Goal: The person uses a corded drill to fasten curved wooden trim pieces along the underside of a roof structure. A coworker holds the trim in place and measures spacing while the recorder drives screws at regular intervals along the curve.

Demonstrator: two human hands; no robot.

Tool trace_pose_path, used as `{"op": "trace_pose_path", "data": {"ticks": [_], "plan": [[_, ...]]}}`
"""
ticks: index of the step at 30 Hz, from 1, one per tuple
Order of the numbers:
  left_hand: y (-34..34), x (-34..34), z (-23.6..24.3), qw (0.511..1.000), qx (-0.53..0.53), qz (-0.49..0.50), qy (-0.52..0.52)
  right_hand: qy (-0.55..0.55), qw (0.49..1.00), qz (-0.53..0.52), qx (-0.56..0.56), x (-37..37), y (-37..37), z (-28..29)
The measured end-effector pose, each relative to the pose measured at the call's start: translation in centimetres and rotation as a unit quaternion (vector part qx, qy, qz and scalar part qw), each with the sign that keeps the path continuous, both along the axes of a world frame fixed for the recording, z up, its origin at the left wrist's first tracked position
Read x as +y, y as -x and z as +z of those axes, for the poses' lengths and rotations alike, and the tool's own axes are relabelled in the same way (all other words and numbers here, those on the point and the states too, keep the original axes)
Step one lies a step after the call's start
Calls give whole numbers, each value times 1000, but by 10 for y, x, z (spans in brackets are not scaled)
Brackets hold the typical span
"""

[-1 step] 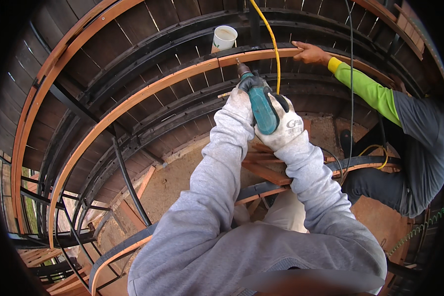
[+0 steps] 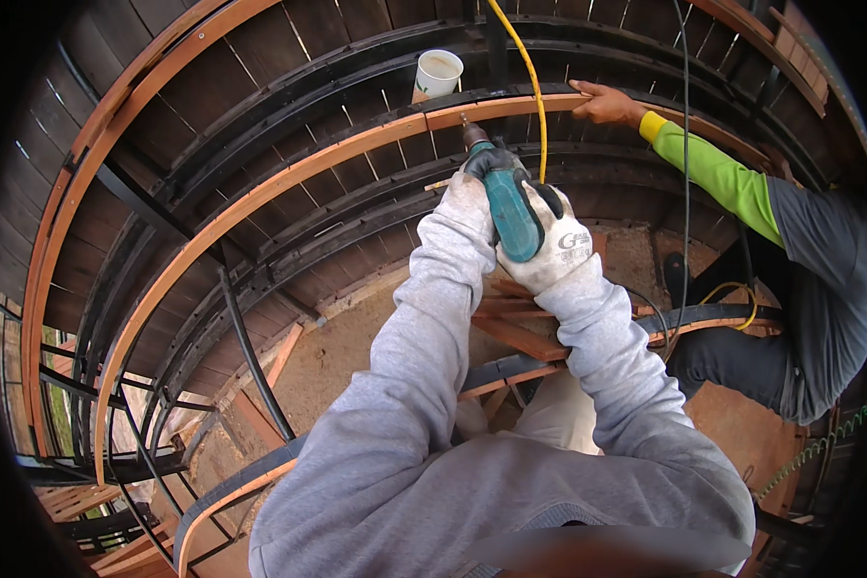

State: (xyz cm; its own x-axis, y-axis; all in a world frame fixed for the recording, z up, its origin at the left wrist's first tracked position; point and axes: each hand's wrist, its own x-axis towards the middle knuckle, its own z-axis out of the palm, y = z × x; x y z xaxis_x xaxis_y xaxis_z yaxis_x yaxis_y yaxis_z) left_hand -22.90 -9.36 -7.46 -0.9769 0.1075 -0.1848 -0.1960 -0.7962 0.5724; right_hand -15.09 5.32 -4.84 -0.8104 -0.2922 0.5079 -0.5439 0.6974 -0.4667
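Both gloved hands hold a teal power drill [image 2: 514, 214], angled upward at the centre. My left hand [image 2: 470, 193] is closed round its front, and my right hand [image 2: 556, 243] grips it from the right. The drill's bit is at the face of a long curved wooden strip [image 2: 328, 160] backed by a black metal band; I cannot tell whether it touches. A white cup [image 2: 439, 72] rests just above the strip. A co-worker's bare hand [image 2: 602, 104] holds the same strip to the right of the bit.
The co-worker [image 2: 824, 299] crouches at the right. A yellow cord [image 2: 539, 116] and dark cable [image 2: 686, 154] hang down. Curved black rails [image 2: 318, 67], a slatted dark wall [image 2: 116, 43] and bent metal bars [image 2: 250, 347] surround me. Loose boards [image 2: 520, 342] lie on the dusty floor [image 2: 328, 371].
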Motion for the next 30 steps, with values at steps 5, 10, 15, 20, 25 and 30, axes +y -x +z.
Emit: {"op": "trace_pose_path", "data": {"ticks": [5,10,15,20,25,30], "plan": [[4,-2,-1,999,38,-4,-22,-47,999,-7,13,-2,4,-6],[6,-2,5,1000,18,-8,-17,-12,998,-16,-54,-1,5,6],[14,-3,-8,1000,20,13,-12,-19,999,-6,-51,1,4,12],[12,-1,2,995,79,-30,-46,-57,995,-15,-86,-3,7,22],[5,-3,8,995,69,-33,-58,-83,994,-10,-69,-4,6,27],[17,-5,-5,995,64,-38,-72,-83,995,-16,-61,-5,11,17]]}}
